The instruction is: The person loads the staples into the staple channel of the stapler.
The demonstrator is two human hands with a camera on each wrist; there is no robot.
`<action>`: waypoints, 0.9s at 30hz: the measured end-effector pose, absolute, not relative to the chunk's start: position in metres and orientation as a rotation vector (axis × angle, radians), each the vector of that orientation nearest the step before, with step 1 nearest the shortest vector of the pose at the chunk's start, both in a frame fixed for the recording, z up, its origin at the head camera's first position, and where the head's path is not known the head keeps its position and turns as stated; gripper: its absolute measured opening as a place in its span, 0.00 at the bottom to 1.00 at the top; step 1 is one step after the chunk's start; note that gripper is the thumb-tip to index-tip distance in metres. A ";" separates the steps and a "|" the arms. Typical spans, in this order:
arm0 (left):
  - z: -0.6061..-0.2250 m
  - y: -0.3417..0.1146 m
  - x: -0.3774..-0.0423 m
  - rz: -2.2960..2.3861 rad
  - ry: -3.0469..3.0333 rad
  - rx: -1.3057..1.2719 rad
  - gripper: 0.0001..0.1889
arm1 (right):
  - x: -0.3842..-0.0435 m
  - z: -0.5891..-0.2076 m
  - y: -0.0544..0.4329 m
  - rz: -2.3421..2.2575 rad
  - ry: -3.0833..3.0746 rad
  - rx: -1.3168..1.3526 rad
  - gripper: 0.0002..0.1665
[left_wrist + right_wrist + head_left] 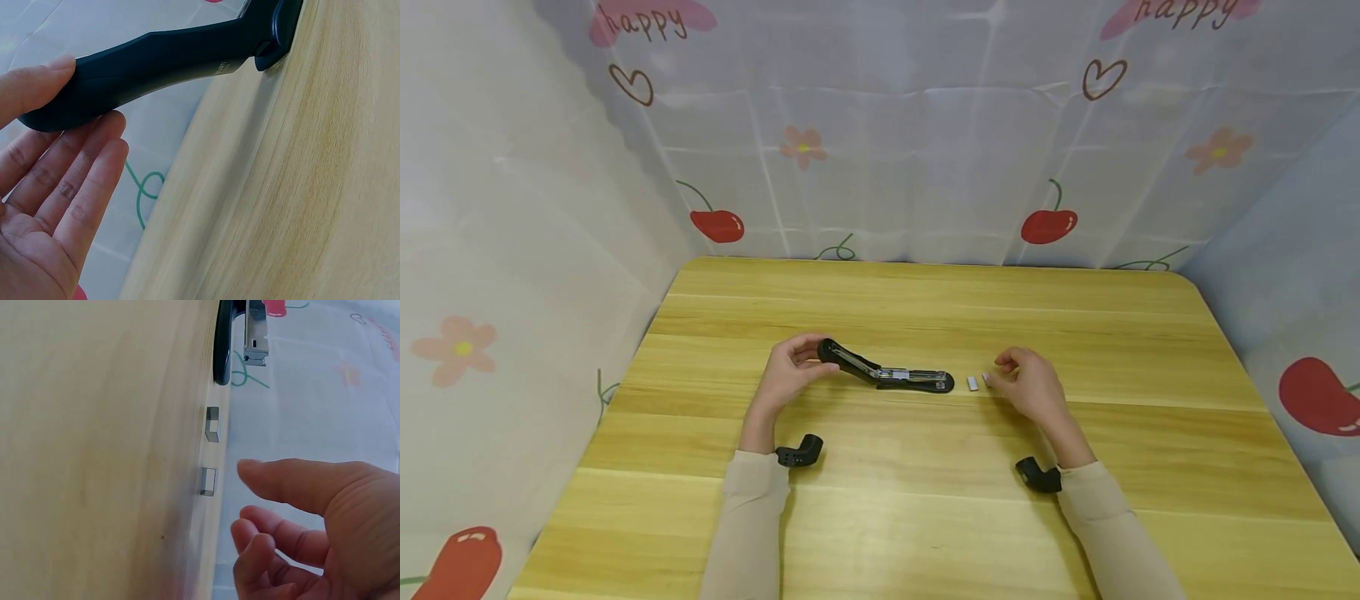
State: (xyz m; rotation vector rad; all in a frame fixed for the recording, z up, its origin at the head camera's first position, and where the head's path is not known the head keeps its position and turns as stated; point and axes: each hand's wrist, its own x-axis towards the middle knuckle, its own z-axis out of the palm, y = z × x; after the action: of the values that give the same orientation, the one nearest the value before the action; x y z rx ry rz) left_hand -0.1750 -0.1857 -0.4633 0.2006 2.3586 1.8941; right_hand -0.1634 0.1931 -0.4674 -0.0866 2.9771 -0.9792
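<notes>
A black stapler is swung wide at its hinge, its right half low along the table and its left half raised. My left hand holds the raised end, thumb on one side and fingertips on the other; the left wrist view shows this black arm in the grip. A pale piece shows in the metal channel near the hinge. Right of the stapler lie two small strips of staples. My right hand hovers beside the nearer strip, thumb apart from the loosely bent fingers, holding nothing.
Everything stands on a wooden table with a rounded far edge. Patterned curtains hang behind and at both sides. Each wrist carries a black camera mount.
</notes>
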 end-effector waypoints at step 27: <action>-0.463 -0.186 -0.176 1.890 2.363 0.191 0.26 | -0.167 -0.481 0.197 -0.932 2.907 -0.053 0.10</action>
State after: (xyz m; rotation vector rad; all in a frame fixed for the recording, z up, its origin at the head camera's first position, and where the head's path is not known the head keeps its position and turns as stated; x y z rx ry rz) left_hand -0.1757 -0.1858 -0.4629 0.1910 2.3631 1.8901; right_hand -0.1674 0.1968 -0.4808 -0.0527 2.9073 -0.9325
